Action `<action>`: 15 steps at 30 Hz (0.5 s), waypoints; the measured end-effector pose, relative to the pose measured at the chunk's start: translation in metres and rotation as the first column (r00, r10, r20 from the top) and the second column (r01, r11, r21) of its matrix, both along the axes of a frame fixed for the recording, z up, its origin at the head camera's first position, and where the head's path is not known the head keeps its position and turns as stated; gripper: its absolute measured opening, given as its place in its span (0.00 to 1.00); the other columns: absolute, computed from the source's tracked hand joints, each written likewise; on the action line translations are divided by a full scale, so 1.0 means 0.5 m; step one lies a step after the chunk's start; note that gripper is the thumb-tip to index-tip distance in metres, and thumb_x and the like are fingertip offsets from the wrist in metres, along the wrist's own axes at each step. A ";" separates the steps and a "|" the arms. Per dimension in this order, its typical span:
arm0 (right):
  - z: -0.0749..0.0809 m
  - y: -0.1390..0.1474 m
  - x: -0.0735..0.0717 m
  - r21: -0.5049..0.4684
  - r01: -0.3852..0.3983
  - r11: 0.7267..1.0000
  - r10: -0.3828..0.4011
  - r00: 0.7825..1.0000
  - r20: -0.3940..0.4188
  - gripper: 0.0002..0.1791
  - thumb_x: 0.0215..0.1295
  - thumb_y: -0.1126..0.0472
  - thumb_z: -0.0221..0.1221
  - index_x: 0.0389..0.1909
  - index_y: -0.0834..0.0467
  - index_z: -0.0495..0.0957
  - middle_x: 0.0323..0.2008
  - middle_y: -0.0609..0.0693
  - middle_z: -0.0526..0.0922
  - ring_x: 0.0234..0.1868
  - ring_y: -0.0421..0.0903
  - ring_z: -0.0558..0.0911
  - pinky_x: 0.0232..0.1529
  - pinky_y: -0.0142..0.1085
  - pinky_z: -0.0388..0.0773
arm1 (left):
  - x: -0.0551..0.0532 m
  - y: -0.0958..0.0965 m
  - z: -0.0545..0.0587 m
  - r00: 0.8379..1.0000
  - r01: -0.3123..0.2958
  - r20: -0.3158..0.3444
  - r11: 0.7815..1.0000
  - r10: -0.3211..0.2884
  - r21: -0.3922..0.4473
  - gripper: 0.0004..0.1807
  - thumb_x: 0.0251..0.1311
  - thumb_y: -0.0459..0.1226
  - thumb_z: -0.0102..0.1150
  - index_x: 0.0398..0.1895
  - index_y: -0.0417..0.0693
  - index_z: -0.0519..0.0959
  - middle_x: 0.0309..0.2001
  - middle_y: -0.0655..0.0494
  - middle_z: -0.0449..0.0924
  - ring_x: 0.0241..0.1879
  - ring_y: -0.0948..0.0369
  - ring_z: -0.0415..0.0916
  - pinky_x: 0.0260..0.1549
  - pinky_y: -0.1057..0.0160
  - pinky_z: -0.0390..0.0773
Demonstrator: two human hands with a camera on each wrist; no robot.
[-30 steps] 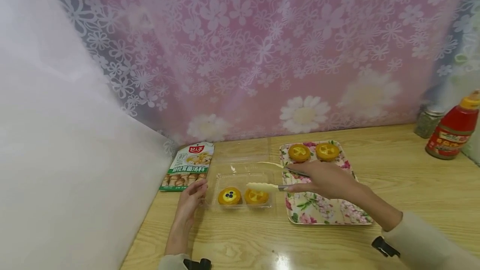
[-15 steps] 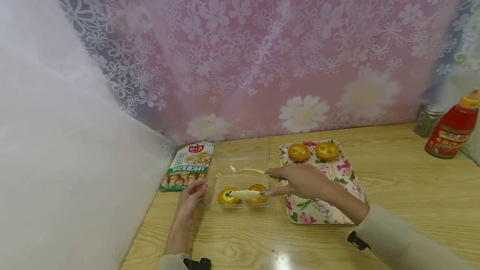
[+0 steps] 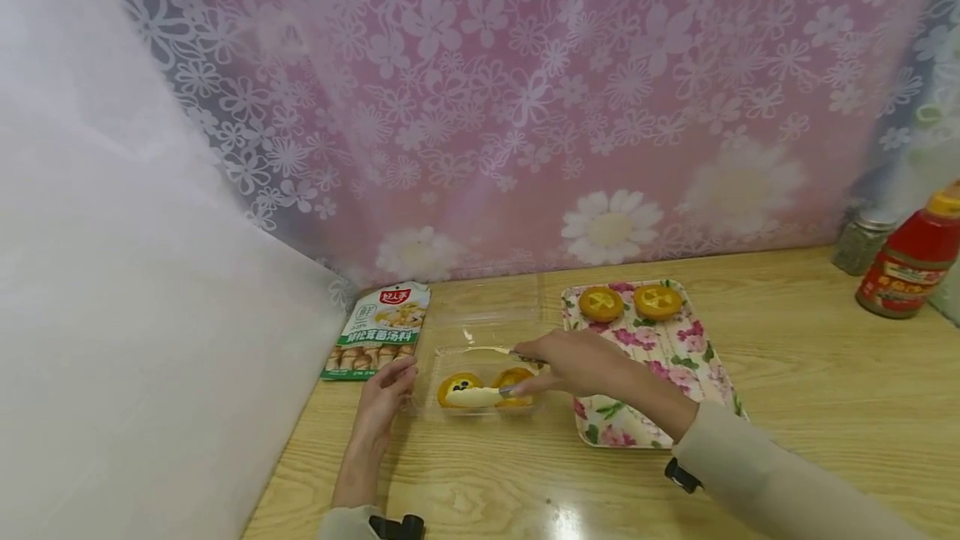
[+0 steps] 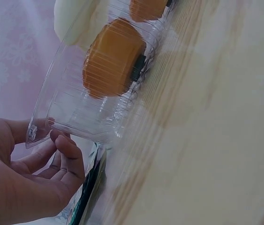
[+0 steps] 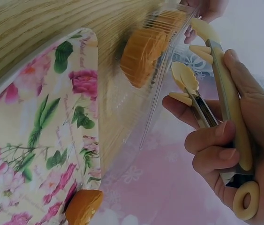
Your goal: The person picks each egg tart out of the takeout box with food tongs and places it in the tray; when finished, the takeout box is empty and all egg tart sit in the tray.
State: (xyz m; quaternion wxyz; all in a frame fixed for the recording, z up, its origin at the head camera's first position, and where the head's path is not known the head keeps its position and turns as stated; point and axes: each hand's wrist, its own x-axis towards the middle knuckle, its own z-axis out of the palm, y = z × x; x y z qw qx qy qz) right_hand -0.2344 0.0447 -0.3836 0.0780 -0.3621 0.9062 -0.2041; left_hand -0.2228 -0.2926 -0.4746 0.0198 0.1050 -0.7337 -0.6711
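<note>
A clear plastic box [image 4: 71, 112] with its lid folded back holds two egg tarts. The left tart [image 3: 451, 382] bears dark berries; the right tart [image 3: 517, 375] is partly covered by the tongs. My left hand [image 3: 382, 402] pinches the box's left rim between thumb and fingers, plainest in the left wrist view. My right hand [image 3: 585, 361] grips metal tongs [image 5: 232, 103] with cream-coloured scalloped tips. Those tips are spread apart above the box, the nearer one in front of the berry tart in the head view. Whether they touch it I cannot tell.
Right of the box lies a floral tray [image 3: 618, 433] with two more tarts [image 3: 601, 304] at its far end. A mushroom soup seasoning pouch [image 3: 378, 330] lies behind my left hand. A red sauce bottle [image 3: 909, 265] and a small jar [image 3: 861, 247] stand at the far right.
My right hand has moved left with the tongs, from over the tray's edge and right tart to the berry tart. My left hand has stayed at the box.
</note>
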 end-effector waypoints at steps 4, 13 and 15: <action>-0.005 -0.011 0.000 0.000 -0.012 1.000 0.012 0.999 -0.045 0.37 0.69 0.36 0.63 0.69 0.57 0.78 0.40 0.52 0.90 0.16 0.35 0.69 0.17 0.31 0.58 | -0.004 0.001 -0.001 1.000 -0.002 0.007 1.000 0.002 0.003 0.24 0.74 0.38 0.62 0.68 0.36 0.76 0.45 0.53 0.79 0.39 0.59 0.74 0.34 0.64 0.78; -0.024 -0.035 0.002 0.056 0.032 0.998 -0.026 0.994 -0.110 0.35 0.68 0.37 0.64 0.67 0.56 0.80 0.38 0.50 0.89 0.19 0.37 0.70 0.20 0.32 0.65 | -0.005 0.001 -0.006 1.000 -0.007 0.007 1.000 0.007 -0.006 0.23 0.75 0.38 0.61 0.68 0.36 0.75 0.47 0.52 0.79 0.40 0.58 0.74 0.33 0.63 0.77; -0.029 -0.040 0.002 0.074 0.047 0.996 -0.037 0.991 -0.127 0.35 0.68 0.36 0.64 0.67 0.54 0.80 0.34 0.48 0.88 0.18 0.37 0.68 0.19 0.32 0.63 | -0.004 0.001 -0.006 1.000 -0.005 0.006 1.000 0.005 -0.007 0.23 0.75 0.38 0.61 0.68 0.36 0.76 0.47 0.51 0.79 0.40 0.58 0.74 0.33 0.64 0.77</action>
